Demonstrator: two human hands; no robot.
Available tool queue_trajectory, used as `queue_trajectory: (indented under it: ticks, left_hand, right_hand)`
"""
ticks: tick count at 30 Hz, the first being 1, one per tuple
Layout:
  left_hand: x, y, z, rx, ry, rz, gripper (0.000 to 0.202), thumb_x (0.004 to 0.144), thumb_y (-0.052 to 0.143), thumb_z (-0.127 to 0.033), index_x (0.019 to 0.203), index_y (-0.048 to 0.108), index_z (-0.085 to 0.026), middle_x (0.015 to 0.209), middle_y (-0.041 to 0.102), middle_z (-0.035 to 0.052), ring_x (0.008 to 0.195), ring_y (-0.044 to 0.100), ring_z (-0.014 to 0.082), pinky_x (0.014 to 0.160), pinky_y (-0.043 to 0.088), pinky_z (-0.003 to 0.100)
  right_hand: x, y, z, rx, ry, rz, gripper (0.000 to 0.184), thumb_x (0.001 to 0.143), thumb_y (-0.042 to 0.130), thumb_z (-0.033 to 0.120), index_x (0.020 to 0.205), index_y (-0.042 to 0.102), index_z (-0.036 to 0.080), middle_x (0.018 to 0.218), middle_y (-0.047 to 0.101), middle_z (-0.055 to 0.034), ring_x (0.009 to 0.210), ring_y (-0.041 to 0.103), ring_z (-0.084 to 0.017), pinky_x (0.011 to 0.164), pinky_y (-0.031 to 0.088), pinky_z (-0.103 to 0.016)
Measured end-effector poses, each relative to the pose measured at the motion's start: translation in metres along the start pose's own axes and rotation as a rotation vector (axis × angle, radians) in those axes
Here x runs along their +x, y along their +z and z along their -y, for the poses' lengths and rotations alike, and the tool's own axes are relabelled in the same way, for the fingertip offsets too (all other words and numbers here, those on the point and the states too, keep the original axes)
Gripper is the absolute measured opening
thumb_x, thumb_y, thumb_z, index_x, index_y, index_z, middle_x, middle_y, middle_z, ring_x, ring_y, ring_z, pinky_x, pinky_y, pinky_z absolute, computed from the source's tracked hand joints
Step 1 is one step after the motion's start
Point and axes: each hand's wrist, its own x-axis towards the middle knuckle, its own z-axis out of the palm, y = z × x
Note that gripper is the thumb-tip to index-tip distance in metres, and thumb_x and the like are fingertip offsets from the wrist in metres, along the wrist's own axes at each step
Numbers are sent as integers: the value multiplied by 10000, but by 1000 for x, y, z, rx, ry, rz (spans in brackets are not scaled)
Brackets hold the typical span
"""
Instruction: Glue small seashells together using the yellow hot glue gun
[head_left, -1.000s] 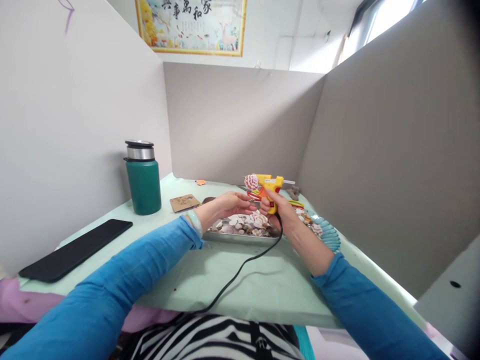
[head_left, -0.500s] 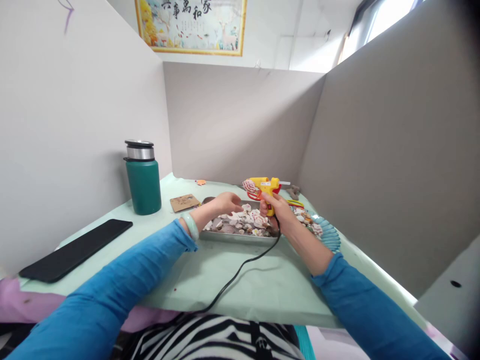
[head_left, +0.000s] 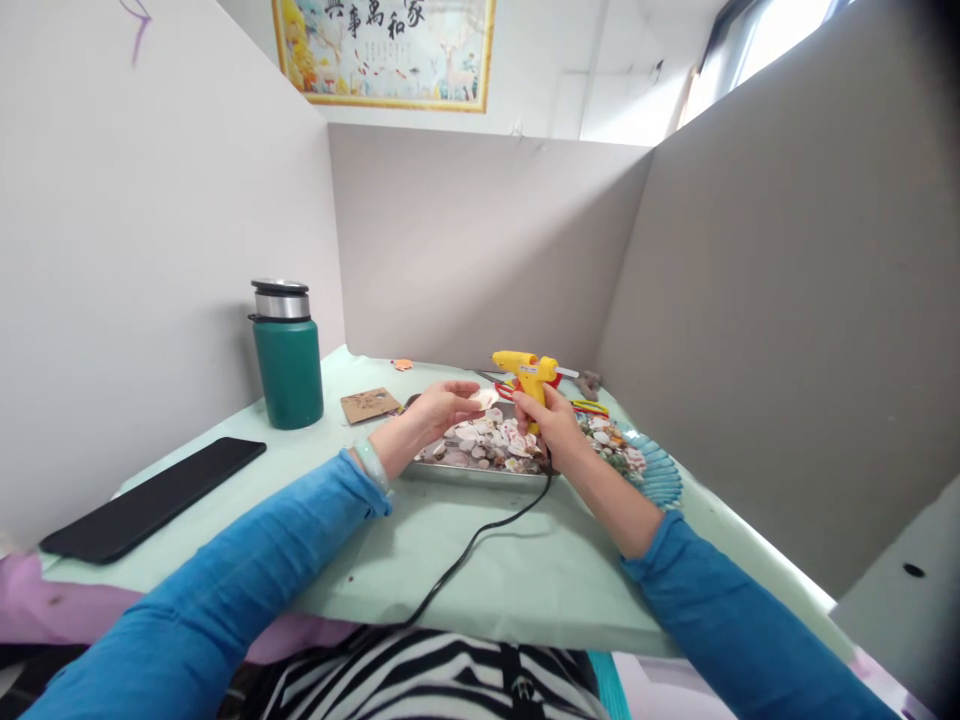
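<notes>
My right hand is closed round the handle of a yellow hot glue gun, its nozzle pointing left and a pale glue stick jutting from its back. A pale seashell is pinched between the fingers of my left hand, just left of and below the nozzle. Both hands are above a metal tray full of shells and small stones. A black cord runs from the glue gun over the table to its front edge.
Right of the tray lie more shells and a blue fan-shaped shell piece. On the left stand a green bottle, a brown card and a black flat object. Grey partitions enclose the table.
My left hand has come up from the tray with the pale shell, its palm turned. The pinkish shell seen by the nozzle before no longer shows there. The glue gun has shifted slightly left.
</notes>
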Motion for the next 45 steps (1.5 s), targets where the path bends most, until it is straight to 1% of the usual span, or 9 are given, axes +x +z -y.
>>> queue_trajectory:
  ticks: [6, 13, 20, 26, 28, 32, 36, 39, 45]
  left_hand:
    - [3, 4, 12, 283, 151, 56, 482, 585, 690, -19, 1040, 582, -134, 1053, 632, 84, 833, 630, 152, 779, 540, 305]
    - [5, 1, 12, 540, 160, 102, 197, 674, 623, -91, 869, 630, -119, 805, 663, 35, 700, 624, 122, 680, 540, 254]
    - [29, 8, -5, 1242, 11, 201, 341, 596, 602, -47, 922, 685, -102, 653, 657, 65, 535, 622, 188, 516, 492, 275]
    - [38, 22, -13, 1297, 33, 204, 506, 610, 587, -68, 1113, 626, -113, 938, 692, 119, 635, 654, 187, 577, 498, 261]
    - [26, 19, -14, 1331, 18, 259, 420, 597, 610, -101, 1013, 669, -123, 886, 697, 108, 634, 644, 195, 560, 489, 257]
    - [1, 21, -7, 1373, -83, 643, 309, 647, 621, -263, 938, 685, -182, 853, 697, 71, 594, 619, 171, 506, 464, 232]
    - [3, 41, 12, 1593, 85, 607, 264, 627, 627, -209, 880, 700, -190, 826, 702, 77, 625, 617, 174, 570, 458, 231]
    - [17, 51, 18, 1713, 138, 438, 172, 640, 642, -216, 789, 696, -149, 769, 695, 112, 711, 640, 217, 664, 474, 258]
    - [38, 39, 2, 1702, 139, 289, 259, 756, 493, -172, 934, 665, -94, 741, 686, 125, 612, 640, 189, 611, 475, 263]
  right_hand:
    - [1, 1, -3, -82, 19, -48, 330, 665, 698, 401, 862, 513, 212, 559, 485, 68, 407, 417, -82, 393, 357, -231]
    - [2, 0, -4, -229, -14, -132, 284, 670, 701, 390, 824, 544, 211, 521, 485, 50, 411, 419, -104, 403, 357, -253]
    - [6, -4, -5, -199, -85, -207, 271, 694, 666, 388, 845, 530, 208, 554, 486, 50, 425, 423, -97, 414, 370, -248]
    - [6, -4, -2, -187, -71, -222, 220, 700, 650, 354, 814, 525, 214, 540, 478, 46, 426, 417, -106, 419, 370, -259]
    - [6, -4, -2, -192, -74, -222, 205, 702, 645, 344, 808, 527, 214, 539, 477, 47, 427, 419, -107, 422, 372, -260]
    - [5, -3, -4, -183, -87, -198, 174, 712, 635, 323, 789, 529, 208, 522, 460, 52, 421, 409, -100, 410, 363, -248]
    - [6, -3, -4, -152, -73, -184, 188, 701, 638, 319, 792, 526, 200, 522, 457, 54, 419, 401, -91, 399, 362, -235]
    - [6, -3, -4, -140, -85, -183, 210, 690, 645, 325, 801, 524, 194, 530, 465, 57, 423, 403, -86, 400, 369, -226]
    - [5, -3, 0, -158, -74, -218, 205, 686, 644, 328, 792, 549, 180, 500, 463, 64, 404, 406, -87, 393, 363, -227]
